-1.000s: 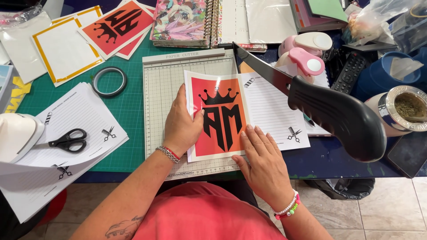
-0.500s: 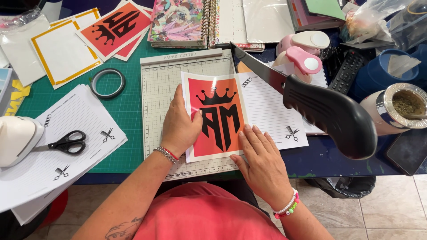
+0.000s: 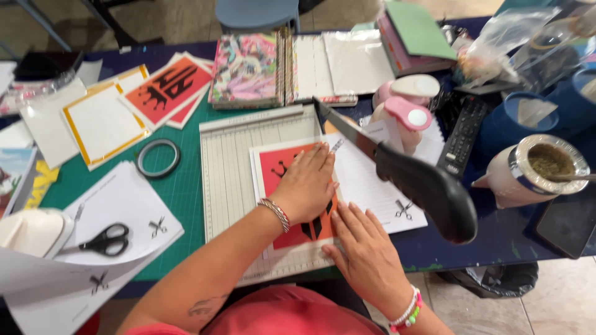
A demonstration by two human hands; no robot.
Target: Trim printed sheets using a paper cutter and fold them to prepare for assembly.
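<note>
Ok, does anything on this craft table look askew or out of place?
Nothing is spilled or damaged. The trimmer's blade arm stands raised while both hands, left and right, press the red printed card flat on the paper trimmer.

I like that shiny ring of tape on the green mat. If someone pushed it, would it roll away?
Probably not. The tape ring lies flat on the green cutting mat, so a push would likely just slide it. It looks thin and hollow, so it is probably light. Stood on its edge, its round shape could let it roll.
</note>
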